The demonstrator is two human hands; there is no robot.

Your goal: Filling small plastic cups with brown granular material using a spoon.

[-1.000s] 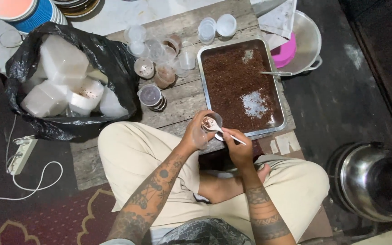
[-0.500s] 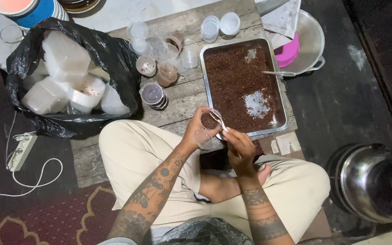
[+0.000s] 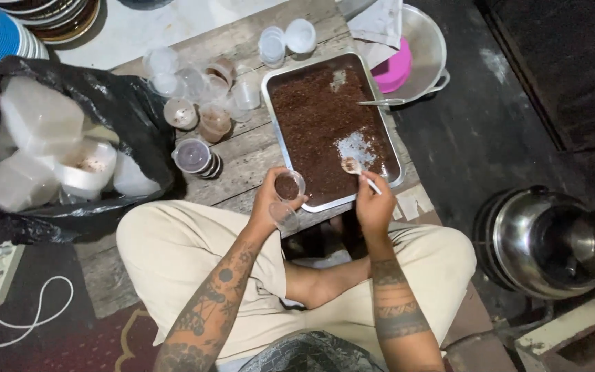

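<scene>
My left hand (image 3: 270, 203) holds a small clear plastic cup (image 3: 288, 186) part-filled with brown crumbly stuff, just in front of the metal tray (image 3: 277, 131). My right hand (image 3: 374, 204) grips a white spoon (image 3: 356, 171) whose bowl rests over the tray's near right part, beside a bare shiny patch. The tray is spread with dark brown crumbs (image 3: 318, 117). Another spoon (image 3: 380, 102) lies across the tray's right rim.
Several small cups (image 3: 204, 96), some filled, stand left of the tray; a lidded stack (image 3: 194, 157) is nearest. A black bag (image 3: 125, 103) of white containers sits far left. A steel bowl (image 3: 430, 48) with a pink tub is behind, a steel pot (image 3: 552, 241) at right.
My right hand has drawn the spoon away from the cup and moved it right, out over the tray. The left hand still holds the cup in the same place.
</scene>
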